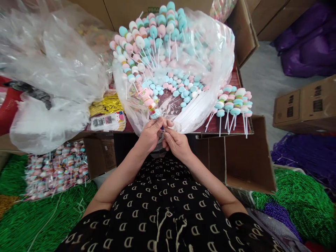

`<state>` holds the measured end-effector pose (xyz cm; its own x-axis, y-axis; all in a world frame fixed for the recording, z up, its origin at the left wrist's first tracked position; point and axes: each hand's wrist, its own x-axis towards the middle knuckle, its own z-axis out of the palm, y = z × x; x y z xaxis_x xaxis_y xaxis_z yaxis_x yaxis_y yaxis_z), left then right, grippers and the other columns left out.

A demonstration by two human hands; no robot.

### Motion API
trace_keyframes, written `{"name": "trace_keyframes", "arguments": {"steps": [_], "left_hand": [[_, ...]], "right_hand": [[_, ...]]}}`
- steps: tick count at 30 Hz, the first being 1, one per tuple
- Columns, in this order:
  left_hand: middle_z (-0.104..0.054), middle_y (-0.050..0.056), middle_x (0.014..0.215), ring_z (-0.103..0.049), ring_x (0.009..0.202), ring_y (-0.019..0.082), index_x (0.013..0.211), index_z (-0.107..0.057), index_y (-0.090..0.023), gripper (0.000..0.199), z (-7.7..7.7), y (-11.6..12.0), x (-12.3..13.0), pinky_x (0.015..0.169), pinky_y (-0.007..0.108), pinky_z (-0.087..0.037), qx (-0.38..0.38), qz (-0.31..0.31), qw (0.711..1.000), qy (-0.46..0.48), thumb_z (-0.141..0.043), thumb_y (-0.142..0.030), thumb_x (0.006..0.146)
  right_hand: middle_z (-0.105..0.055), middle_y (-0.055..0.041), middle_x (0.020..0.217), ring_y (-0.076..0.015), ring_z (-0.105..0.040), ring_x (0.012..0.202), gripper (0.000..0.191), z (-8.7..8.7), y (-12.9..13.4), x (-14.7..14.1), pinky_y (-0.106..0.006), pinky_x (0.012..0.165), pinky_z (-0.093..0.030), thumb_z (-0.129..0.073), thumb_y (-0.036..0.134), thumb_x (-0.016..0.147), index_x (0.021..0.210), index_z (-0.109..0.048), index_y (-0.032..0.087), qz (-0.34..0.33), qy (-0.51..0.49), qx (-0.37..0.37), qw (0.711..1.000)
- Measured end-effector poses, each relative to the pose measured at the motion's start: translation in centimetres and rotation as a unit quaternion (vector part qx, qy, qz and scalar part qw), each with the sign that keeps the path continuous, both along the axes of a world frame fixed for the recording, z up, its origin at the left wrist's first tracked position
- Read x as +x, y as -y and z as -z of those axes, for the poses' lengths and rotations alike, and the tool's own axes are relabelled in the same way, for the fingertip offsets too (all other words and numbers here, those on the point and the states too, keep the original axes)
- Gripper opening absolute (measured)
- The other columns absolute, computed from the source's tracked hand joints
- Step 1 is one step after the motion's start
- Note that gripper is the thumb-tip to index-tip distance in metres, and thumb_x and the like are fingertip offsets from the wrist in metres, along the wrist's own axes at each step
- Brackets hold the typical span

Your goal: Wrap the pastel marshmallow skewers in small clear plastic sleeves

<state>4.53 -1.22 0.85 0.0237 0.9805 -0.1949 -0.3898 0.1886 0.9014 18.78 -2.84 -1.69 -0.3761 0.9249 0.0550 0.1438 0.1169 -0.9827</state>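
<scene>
A marshmallow skewer [149, 103] in a printed clear wrapper points away from me, its near end in my left hand [151, 134]. The fingers of that hand are closed around the wrapper's gathered end. My right hand [177, 140] meets it there, thumb and fingers pinched together. Something small and dark blue [162, 128] shows between the two hands; its kind is too small to tell. Beyond my hands lies a big clear plastic bag [220, 45] with loose pastel candies [183, 87], white sticks [194, 112] and many unwrapped marshmallow skewers [154, 31].
Several unwrapped skewers [235, 101] lie at the table's [204, 134] right edge. Yellow ties [107, 104] and flat printed wrappers [109, 121] lie left. Wrapped skewers [57, 168] fill a spot below left. An open cardboard box [246, 161] stands below right, near green strands [301, 199].
</scene>
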Motion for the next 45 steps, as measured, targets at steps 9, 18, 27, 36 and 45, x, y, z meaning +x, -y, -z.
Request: {"name": "trace_keyframes", "arguments": {"steps": [9, 18, 27, 36, 45], "left_hand": [[-0.036, -0.006, 0.054, -0.046, 0.044, 0.012, 0.070, -0.054, -0.021, 0.047, -2.0, 2.5, -0.5, 0.051, 0.032, -0.044, -0.049, 0.286, 0.941, 0.174, -0.077, -0.059, 0.084], [-0.051, -0.004, 0.059, -0.050, 0.054, 0.015, 0.086, -0.061, -0.022, 0.041, -0.1, 2.3, -0.3, 0.061, 0.031, -0.048, 0.024, 0.128, 0.985, -0.113, -0.067, -0.062, 0.091], [-0.049, -0.004, 0.058, -0.048, 0.050, 0.014, 0.097, -0.067, -0.023, 0.045, 0.3, 1.9, -3.4, 0.059, 0.031, -0.049, 0.070, 0.102, 0.987, -0.102, -0.066, -0.067, 0.089], [-0.054, -0.002, 0.063, -0.047, 0.057, 0.013, 0.081, -0.058, -0.022, 0.041, -0.3, 2.9, -6.7, 0.058, 0.029, -0.037, 0.086, -0.080, 0.963, -0.241, -0.069, -0.060, 0.091], [-0.032, -0.012, 0.052, -0.033, 0.042, 0.006, 0.083, -0.057, -0.020, 0.035, -0.4, 3.9, -13.5, 0.050, 0.022, -0.041, 0.009, -0.288, 0.956, 0.050, -0.081, -0.045, 0.084]], "right_hand": [[-0.079, -0.0086, 0.105, -0.0228, -0.075, 0.091, 0.065, -4.0, -4.1, 2.2, -0.042, 0.084, -0.064, -0.061, 0.073, 0.091, 0.133, -0.068, 0.024, -0.039, -0.153, -0.082, 0.984], [-0.077, -0.0069, 0.101, -0.0215, -0.074, 0.088, 0.052, -2.4, -3.0, -1.8, -0.036, 0.077, -0.064, -0.067, 0.062, 0.092, 0.128, -0.065, 0.025, 0.064, -0.154, -0.063, 0.984], [-0.077, -0.0044, 0.100, -0.0219, -0.074, 0.088, 0.048, -3.1, -4.7, -1.7, -0.039, 0.078, -0.065, -0.080, 0.059, 0.083, 0.116, -0.066, 0.028, -0.032, -0.115, -0.042, 0.992], [-0.073, -0.0003, 0.092, -0.0130, -0.066, 0.075, 0.030, -4.1, -6.4, -6.9, -0.027, 0.069, -0.060, -0.081, 0.046, 0.083, 0.099, -0.069, 0.024, -0.022, -0.114, -0.034, 0.993], [-0.077, -0.0102, 0.124, -0.0214, -0.071, 0.118, 0.028, -3.6, -10.0, -17.1, -0.033, 0.105, -0.055, -0.052, 0.018, 0.103, 0.122, -0.073, 0.016, -0.151, 0.209, 0.176, 0.950]]}}
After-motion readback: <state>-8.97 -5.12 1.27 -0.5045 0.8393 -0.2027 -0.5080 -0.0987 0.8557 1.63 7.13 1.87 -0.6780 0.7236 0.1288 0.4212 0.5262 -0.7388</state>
